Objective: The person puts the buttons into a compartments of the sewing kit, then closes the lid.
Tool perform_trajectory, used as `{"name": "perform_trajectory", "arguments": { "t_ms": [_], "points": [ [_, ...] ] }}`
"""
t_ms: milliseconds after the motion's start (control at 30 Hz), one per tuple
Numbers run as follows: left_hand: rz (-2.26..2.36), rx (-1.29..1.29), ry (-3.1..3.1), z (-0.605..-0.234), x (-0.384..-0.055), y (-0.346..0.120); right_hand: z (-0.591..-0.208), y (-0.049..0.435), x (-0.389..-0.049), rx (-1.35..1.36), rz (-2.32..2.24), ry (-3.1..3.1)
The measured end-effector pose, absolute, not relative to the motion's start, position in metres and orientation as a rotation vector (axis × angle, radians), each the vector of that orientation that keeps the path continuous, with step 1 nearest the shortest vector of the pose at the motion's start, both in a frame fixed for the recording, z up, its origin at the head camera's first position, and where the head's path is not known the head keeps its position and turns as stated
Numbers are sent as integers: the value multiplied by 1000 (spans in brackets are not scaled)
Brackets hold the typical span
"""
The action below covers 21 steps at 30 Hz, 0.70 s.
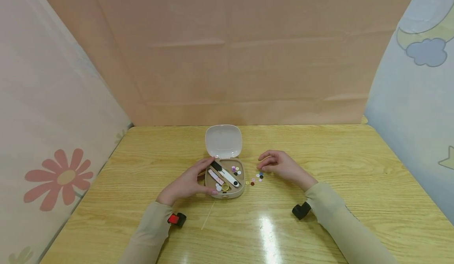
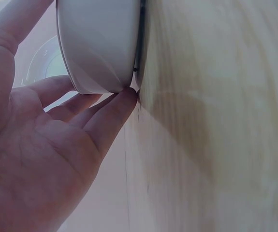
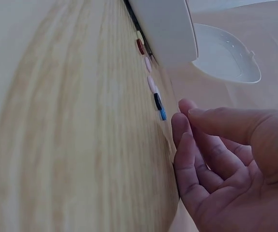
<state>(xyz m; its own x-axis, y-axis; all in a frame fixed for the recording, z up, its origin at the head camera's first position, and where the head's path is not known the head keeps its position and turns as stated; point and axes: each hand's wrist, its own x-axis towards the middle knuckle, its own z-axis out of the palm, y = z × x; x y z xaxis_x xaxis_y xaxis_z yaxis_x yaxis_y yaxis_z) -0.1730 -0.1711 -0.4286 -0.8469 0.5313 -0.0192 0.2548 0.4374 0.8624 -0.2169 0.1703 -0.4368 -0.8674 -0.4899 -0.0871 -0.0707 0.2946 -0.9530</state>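
A small white sewing box (image 1: pixel 235 195) sits on the table with its lid (image 1: pixel 223 141) raised at the back. My left hand (image 1: pixel 188 183) holds the box's left side, thumb at the front rim and fingers toward the back corner. Inside lie a long white tool with a black end (image 1: pixel 228 176), a pink patterned strip (image 1: pixel 216 176), a gold ring (image 1: pixel 225 186) and several buttons (image 1: pixel 239 172). To the right of the box, my right hand (image 1: pixel 281 165) hovers beside loose buttons (image 1: pixel 253 184), fingers loosely bent. Nothing shows between its thumb and fingertips in the right wrist view.
The loose buttons lie in a scattered group on the wooden table (image 1: pixel 142 157), close to the box's right wall. A thin pale stick-like line (image 1: pixel 208 215) runs in front of the box. Hanging cloth (image 1: pixel 227 59) stands behind the table, with patterned panels on both sides.
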Motion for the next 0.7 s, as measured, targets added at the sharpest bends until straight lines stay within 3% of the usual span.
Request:
{"name": "perform_trajectory", "arguments": {
  "t_ms": [700],
  "points": [
    [1330,685,2423,-425,-172,-172,-437,170,-215,-534,-1560,2202]
  ]
}}
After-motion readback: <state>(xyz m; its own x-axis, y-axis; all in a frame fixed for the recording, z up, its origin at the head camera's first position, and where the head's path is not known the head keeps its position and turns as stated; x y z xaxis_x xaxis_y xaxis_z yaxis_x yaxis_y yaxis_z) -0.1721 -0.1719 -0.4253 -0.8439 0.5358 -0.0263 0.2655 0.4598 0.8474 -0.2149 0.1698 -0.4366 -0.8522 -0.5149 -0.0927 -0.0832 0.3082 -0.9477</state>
